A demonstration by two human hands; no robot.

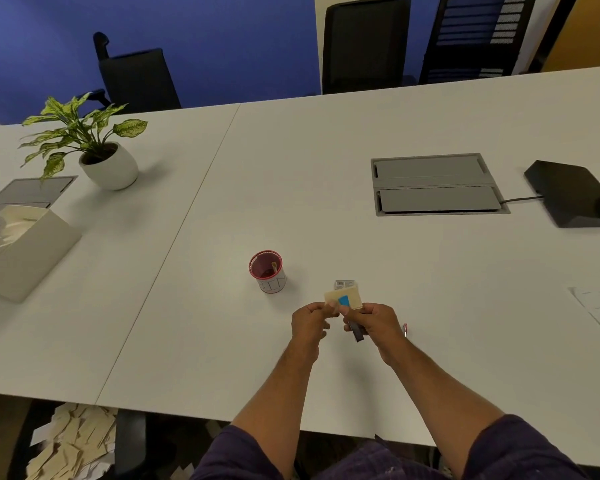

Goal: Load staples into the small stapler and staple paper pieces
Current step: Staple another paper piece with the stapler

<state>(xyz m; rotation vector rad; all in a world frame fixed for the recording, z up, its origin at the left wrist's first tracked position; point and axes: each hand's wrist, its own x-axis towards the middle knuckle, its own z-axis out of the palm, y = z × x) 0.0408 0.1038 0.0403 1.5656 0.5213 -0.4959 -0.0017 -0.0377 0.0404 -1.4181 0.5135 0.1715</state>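
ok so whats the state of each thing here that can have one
left hand: pinching the paper pieces
right hand: gripping the small stapler
paper pieces: held above the table
small stapler: mostly hidden, open or closed unclear
red cup: upright, open top
cable hatch: lids closed

There is one view only, worn on the person's head; it looks forward and down across the white table (326, 161), wide enough to bend the edges; both forearms reach in from the bottom, the left hand (309, 322) and right hand (374, 320) sitting near the middle, fairly close; the far chairs (364, 43) and blue wall (187, 29) fill the top; no second view shares anything.
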